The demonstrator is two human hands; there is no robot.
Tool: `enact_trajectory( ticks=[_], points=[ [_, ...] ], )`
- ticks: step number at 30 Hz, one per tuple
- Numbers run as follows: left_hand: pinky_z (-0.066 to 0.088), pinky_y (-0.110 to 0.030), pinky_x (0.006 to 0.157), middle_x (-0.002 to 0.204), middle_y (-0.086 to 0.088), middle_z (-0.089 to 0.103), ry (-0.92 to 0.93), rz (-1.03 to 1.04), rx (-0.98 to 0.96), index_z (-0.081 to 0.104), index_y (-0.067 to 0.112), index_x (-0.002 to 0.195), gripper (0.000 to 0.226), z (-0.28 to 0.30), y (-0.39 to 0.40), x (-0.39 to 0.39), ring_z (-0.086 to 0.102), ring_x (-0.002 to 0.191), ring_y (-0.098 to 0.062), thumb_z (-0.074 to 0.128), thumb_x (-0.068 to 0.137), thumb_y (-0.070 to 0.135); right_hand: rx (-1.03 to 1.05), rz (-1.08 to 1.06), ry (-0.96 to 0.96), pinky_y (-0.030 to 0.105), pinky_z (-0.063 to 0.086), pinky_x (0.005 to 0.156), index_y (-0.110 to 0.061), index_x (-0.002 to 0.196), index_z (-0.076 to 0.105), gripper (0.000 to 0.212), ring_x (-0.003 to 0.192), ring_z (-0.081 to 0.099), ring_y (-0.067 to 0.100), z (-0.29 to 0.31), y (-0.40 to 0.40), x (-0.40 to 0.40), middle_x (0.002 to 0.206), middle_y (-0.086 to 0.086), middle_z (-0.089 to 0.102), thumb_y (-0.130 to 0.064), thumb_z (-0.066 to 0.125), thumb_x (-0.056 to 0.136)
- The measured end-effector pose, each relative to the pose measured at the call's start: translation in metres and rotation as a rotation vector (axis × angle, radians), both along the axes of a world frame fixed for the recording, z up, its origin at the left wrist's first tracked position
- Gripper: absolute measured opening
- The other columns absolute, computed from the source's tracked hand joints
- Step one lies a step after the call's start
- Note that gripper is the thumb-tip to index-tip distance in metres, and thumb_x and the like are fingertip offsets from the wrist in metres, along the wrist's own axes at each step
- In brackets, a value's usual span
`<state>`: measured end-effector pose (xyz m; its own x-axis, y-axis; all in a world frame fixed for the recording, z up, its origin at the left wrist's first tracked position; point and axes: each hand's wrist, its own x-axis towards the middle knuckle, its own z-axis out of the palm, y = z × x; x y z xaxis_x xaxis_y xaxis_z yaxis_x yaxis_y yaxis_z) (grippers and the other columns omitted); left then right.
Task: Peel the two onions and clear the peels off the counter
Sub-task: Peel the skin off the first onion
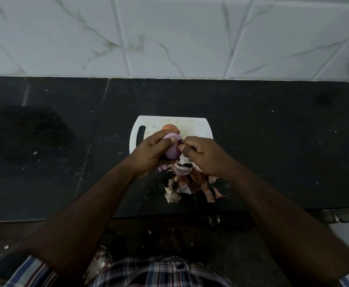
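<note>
My left hand (151, 151) grips a pale purple onion (172, 151), mostly bare of skin, just above the near edge of a white cutting board (192, 126). My right hand (202, 153) pinches a dark strip of skin at the onion's right end. Behind my left hand a second onion (168, 126), orange-brown, lies on the board and is partly hidden. A heap of onion peels (190, 183) lies on the black counter (272, 141) below my hands, reaching toward the counter's front edge.
White marble-look wall tiles (169, 38) rise behind the counter. A small scrap of peel (35, 152) lies on the counter at the left. More peel bits (99, 264) sit low by my shirt. A cabinet handle (214, 220) shows under the counter edge.
</note>
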<state>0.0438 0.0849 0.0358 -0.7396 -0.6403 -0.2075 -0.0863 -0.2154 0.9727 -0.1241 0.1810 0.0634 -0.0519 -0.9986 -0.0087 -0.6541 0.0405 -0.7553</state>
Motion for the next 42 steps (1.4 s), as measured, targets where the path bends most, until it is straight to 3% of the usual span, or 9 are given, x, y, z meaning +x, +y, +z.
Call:
enact_trajectory(
  ticks=[3,8,13,19,22,27,32,38,42],
  points=[
    [0.057,-0.068,0.076,0.137,0.001,0.058,-0.078,0.021,-0.215,0.061,0.026,0.134,0.042,0.002,0.001,0.000,0.070,0.094,-0.043,0.067,0.094,0.038,-0.085,-0.075,-0.059,0.022,0.035,0.058,-0.035,0.065,0.046,0.041,0.058,0.048,0.002,-0.009,0.005,0.005,0.060,-0.021,0.053,-0.020,0.053,0.102],
    [0.059,-0.048,0.094,0.133,0.001,0.061,-0.103,0.092,-0.139,0.061,0.028,0.135,0.038,-0.006,-0.006,0.011,0.067,0.114,-0.029,0.068,0.098,0.025,-0.068,-0.135,-0.114,0.032,0.046,0.056,-0.022,0.071,0.069,0.028,0.056,0.055,0.002,-0.007,0.010,0.001,0.065,-0.009,0.067,-0.024,0.061,0.097],
    [0.060,-0.044,0.082,0.109,-0.006,0.073,0.021,0.067,0.176,0.055,0.015,0.141,0.040,-0.003,-0.009,0.014,0.068,0.090,-0.029,0.053,0.102,0.008,0.194,-0.083,0.174,0.019,0.044,0.095,-0.019,0.121,0.073,0.033,0.117,0.062,0.013,-0.017,0.019,-0.013,0.126,-0.002,0.069,-0.007,0.065,0.091],
    [0.051,-0.048,0.081,0.122,-0.027,0.064,-0.016,0.009,0.151,0.053,0.017,0.143,0.046,-0.004,-0.009,0.011,0.059,0.088,-0.043,0.061,0.098,0.015,0.107,-0.063,0.422,0.033,0.043,0.071,-0.025,0.131,0.053,0.047,0.089,0.060,0.015,0.005,-0.003,0.002,0.101,-0.008,0.066,-0.057,0.050,0.097],
    [0.054,-0.042,0.076,0.121,-0.023,0.065,-0.017,-0.022,0.149,0.052,0.015,0.145,0.049,-0.001,-0.007,0.009,0.062,0.086,-0.035,0.058,0.097,0.019,0.008,0.117,0.744,0.032,0.034,0.065,-0.019,0.129,0.048,0.041,0.088,0.062,0.022,0.005,-0.008,0.006,0.102,0.000,0.067,-0.049,0.043,0.102],
    [0.057,-0.037,0.068,0.119,-0.024,0.065,0.022,0.027,0.171,0.056,0.010,0.140,0.046,-0.004,-0.006,0.009,0.068,0.085,-0.030,0.063,0.097,0.025,-0.183,0.228,0.615,0.040,0.045,0.062,-0.017,0.101,0.061,0.016,0.076,0.061,0.025,-0.007,-0.013,-0.001,0.091,0.002,0.066,-0.026,0.050,0.097],
    [0.061,-0.038,0.070,0.125,-0.025,0.064,0.056,0.132,0.226,0.057,0.008,0.137,0.034,-0.008,-0.007,0.006,0.068,0.093,-0.035,0.050,0.105,0.020,-0.260,0.051,0.475,0.031,0.029,0.054,-0.016,0.079,0.053,0.021,0.058,0.046,0.018,-0.021,-0.001,0.002,0.066,-0.004,0.049,-0.025,0.055,0.098],
    [0.059,-0.045,0.087,0.129,-0.021,0.063,0.047,0.080,0.307,0.055,0.013,0.139,0.036,-0.009,-0.013,0.015,0.067,0.103,-0.037,0.050,0.104,0.014,0.099,-0.084,0.267,0.032,0.054,0.089,-0.026,0.114,0.076,0.024,0.103,0.067,0.012,-0.020,0.006,-0.018,0.113,-0.006,0.075,-0.018,0.063,0.094],
    [0.061,-0.041,0.078,0.132,-0.024,0.060,0.061,0.057,0.328,0.055,0.013,0.140,0.037,-0.011,-0.011,0.010,0.068,0.099,-0.035,0.051,0.103,0.014,0.055,-0.133,0.240,0.036,0.053,0.083,-0.024,0.113,0.074,0.025,0.095,0.068,0.015,-0.010,-0.004,-0.012,0.105,-0.004,0.076,-0.035,0.065,0.093]
  ],
)
